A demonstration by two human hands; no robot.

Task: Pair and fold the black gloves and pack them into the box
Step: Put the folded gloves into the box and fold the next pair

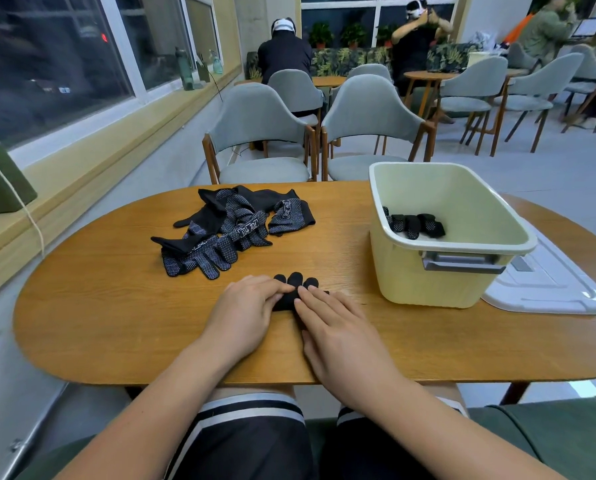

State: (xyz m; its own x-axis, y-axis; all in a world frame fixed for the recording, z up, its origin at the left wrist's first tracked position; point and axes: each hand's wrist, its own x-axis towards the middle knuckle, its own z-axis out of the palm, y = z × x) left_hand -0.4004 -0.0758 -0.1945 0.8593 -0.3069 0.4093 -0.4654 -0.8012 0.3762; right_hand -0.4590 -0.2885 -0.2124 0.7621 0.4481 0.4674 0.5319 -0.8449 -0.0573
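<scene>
Both forearms are bare along all their visible length. The left hand (246,306) and the right hand (338,337) are uncovered too, and short, neatly trimmed fingernails show on the fingers of the right one. On the legs is a pair of black shorts (248,441) of a smooth, slightly shiny cloth. Each leg ends in a striped hem: a pale grey-white band, a black band, then a second white band. On the left leg a further pale stripe runs slantwise down the outer side. Bare knees show just under the near edge of the desk (116,341).
</scene>
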